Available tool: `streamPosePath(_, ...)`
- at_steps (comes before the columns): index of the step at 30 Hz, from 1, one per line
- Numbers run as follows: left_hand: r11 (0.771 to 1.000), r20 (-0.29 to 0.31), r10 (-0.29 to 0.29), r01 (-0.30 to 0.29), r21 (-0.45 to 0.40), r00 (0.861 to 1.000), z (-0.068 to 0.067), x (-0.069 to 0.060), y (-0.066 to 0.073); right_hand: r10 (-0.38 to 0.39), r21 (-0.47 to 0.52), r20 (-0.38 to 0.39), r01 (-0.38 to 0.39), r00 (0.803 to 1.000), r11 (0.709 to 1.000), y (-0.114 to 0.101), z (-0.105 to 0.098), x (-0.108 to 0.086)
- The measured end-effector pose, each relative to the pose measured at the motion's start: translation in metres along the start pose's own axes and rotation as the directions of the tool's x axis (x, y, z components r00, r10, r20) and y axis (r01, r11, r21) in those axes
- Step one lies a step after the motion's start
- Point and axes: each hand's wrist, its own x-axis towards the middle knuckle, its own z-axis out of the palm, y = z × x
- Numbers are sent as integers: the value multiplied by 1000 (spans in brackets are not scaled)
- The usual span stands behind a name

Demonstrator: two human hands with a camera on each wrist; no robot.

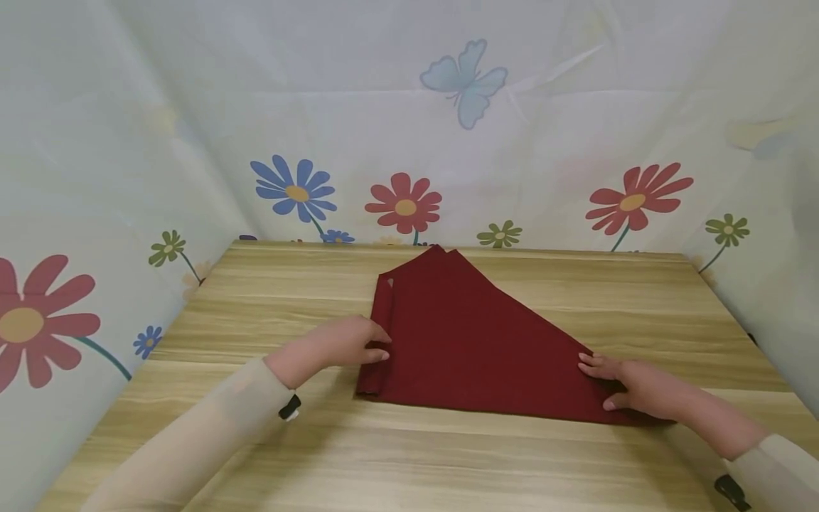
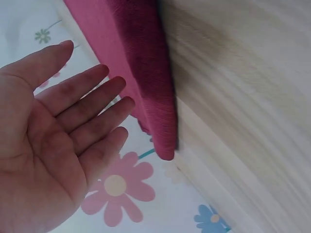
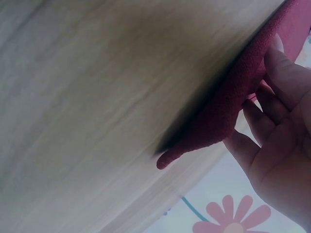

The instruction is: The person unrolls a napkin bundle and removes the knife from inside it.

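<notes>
Cream fabric sleeves (image 1: pixel 192 434) cover both forearms, behind the hands. The right hand (image 1: pixel 640 387) is spread, thumb apart from the extended fingers, and touches a dark red, folded fabric cloth (image 1: pixel 473 341) near its right corner; no grip is formed. The left hand (image 1: pixel 339 343) is relaxed, fingers loosely extended and holding nothing, at the cloth's narrow folded strip (image 1: pixel 382 306); contact cannot be confirmed. The cloth lies between the hands, its peak beyond them, on a light wood-grain tabletop (image 1: pixel 384 462). Beyond both hands stands a white flower-printed backdrop (image 1: pixel 358 50).
</notes>
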Motion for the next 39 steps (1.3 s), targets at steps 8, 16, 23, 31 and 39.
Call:
streamPosePath(8, 1000, -2, 24, -24, 20, 1000, -12, 6, 12, -4, 7, -2, 4, 1000, 1000, 0, 0, 0)
streamPosePath(16, 999, 36, 19, -19, 26, 999, -7, 13, 14, -8, 15, -2, 8, 1000, 1000, 1, 0, 0)
streamPosePath(23, 999, 148, -6, 1, 32, 989, 5, 12, 0, 0, 17, -2, 1, 1000, 1000, 0, 0, -1)
streamPosePath(31, 999, 149, -43, 41, 19, 988, 8, 4, -8, -1, -2, -3, 1, 1000, 1000, -1, 0, 0)
streamPosePath(39, 999, 140, -43, 45, -8, 989, 3, -4, -13, 10, 22, 2, -10, 1000, 1000, 0, 1, 0)
